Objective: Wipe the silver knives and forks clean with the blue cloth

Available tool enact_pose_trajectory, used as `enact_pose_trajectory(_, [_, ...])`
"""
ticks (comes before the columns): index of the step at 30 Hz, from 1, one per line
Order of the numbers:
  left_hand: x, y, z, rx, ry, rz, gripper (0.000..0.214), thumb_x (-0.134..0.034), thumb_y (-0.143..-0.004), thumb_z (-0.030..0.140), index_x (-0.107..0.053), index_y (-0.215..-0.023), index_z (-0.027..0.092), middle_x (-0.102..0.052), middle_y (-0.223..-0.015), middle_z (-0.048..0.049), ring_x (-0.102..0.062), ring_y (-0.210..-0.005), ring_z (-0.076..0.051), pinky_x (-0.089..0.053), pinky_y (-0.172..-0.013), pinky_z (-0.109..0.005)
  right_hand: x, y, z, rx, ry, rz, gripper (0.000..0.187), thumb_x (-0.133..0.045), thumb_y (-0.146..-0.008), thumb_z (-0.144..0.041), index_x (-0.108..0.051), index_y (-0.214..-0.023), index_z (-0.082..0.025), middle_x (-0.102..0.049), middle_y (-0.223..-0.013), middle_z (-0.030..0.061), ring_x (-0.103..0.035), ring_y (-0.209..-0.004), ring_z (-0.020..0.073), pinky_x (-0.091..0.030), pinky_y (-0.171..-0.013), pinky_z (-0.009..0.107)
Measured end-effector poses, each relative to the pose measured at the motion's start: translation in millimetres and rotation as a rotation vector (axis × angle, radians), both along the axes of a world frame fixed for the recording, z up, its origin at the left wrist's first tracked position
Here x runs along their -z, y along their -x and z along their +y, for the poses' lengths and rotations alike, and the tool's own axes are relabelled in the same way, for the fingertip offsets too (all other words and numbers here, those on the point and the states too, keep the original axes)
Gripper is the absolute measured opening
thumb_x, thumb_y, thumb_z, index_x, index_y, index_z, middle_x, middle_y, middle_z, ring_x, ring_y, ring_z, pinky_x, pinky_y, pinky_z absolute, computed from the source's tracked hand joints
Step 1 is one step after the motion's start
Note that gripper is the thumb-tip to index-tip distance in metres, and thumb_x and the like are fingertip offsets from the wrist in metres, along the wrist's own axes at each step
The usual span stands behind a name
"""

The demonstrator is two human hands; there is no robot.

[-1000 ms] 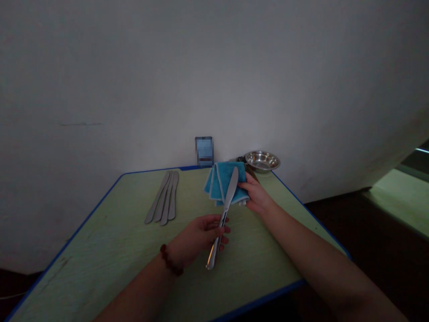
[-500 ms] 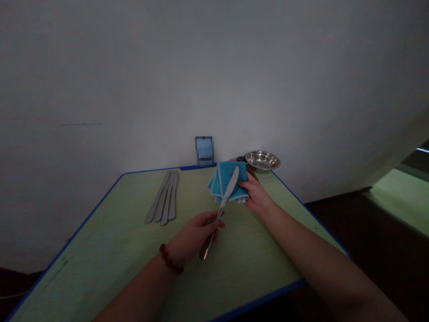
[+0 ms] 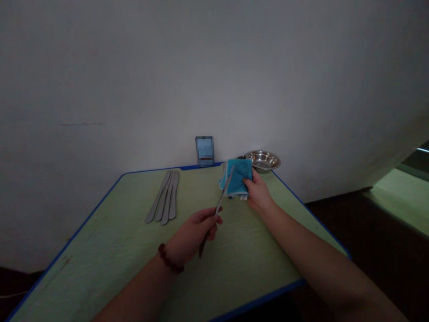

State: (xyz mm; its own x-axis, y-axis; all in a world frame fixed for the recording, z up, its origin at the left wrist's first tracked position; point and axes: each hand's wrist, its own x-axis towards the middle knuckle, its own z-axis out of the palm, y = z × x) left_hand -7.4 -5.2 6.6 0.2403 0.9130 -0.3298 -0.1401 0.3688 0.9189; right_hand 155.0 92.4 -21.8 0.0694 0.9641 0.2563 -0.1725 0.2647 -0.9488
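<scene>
Hands: two, both grasping.
Left hand (image 3: 194, 232): closed round one knife (image 3: 224, 192), thumb and fingers pinching it about mid-length, handle end pointing down toward the near edge.
Right hand (image 3: 258, 191): gripping one blue cloth (image 3: 241, 175), thumb on its front face.
Held knife: one, slanted above the bench (image 3: 254, 250), its blade in front of the cloth's left part; whether the two touch, I cannot tell.
Cloth: one, folded in layers, pale-edged, a small white tag (image 3: 244, 197) at its lower edge.
Knives on the bench: four knives (image 3: 173, 199), fanned side by side left of the cloth, overlapping at the far ends.
Bowl (image 3: 263, 162): one, shiny metal, at the far right corner.
Dark item (image 3: 241, 157): beside the bowl, mostly hidden; count unclear.
Screen device (image 3: 205, 151): one, upright at the wall (image 3: 214, 67).
Bracelet (image 3: 170, 261): one, dark red beads, left wrist.
</scene>
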Motion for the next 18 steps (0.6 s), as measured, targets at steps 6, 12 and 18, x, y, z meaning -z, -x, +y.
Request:
enact_pose_trajectory(6, [-6.9,1,-1,-0.031,0.063,-0.255,0.026,-0.054,-0.068,0.01,-0.057,-0.094,0.01,-0.047,-0.062,0.0021,-0.032,-0.044,-0.001,-0.023,-0.038,-0.015,4.3,2,-4,0.123,-0.18,-0.34,0.051,-0.038,-0.072,-0.014,-0.033,-0.122,-0.021,-0.052,-0.113,0.004,-0.049,-0.103,0.0146,-0.038,-0.089,0.038])
enact_pose_trajectory(12, [-10.1,4,-2,0.025,0.091,-0.434,0.021,-0.05,-0.073,0.011,-0.057,-0.093,0.009,-0.044,-0.063,0.002,-0.03,-0.044,0.0,-0.024,-0.036,-0.012,-11.3,3,-22,0.217,-0.363,-0.585,0.051,-0.037,-0.073,-0.011,-0.034,-0.123,-0.018,-0.045,-0.122,0.006,-0.039,-0.114,0.0164,-0.028,-0.098,0.037])
enact_pose_trajectory(18, [-10.0,1,-3,-0.019,0.073,-0.446,0.023,-0.047,-0.076,0.014,-0.054,-0.097,0.009,-0.048,-0.067,0.0001,-0.038,-0.047,-0.002,-0.031,-0.039,-0.014,-9.8,4,-31,0.15,-0.508,-0.817,0.055,-0.034,-0.073,-0.007,-0.029,-0.126,-0.021,-0.046,-0.121,0.0043,-0.042,-0.111,0.0151,-0.033,-0.094,0.033])
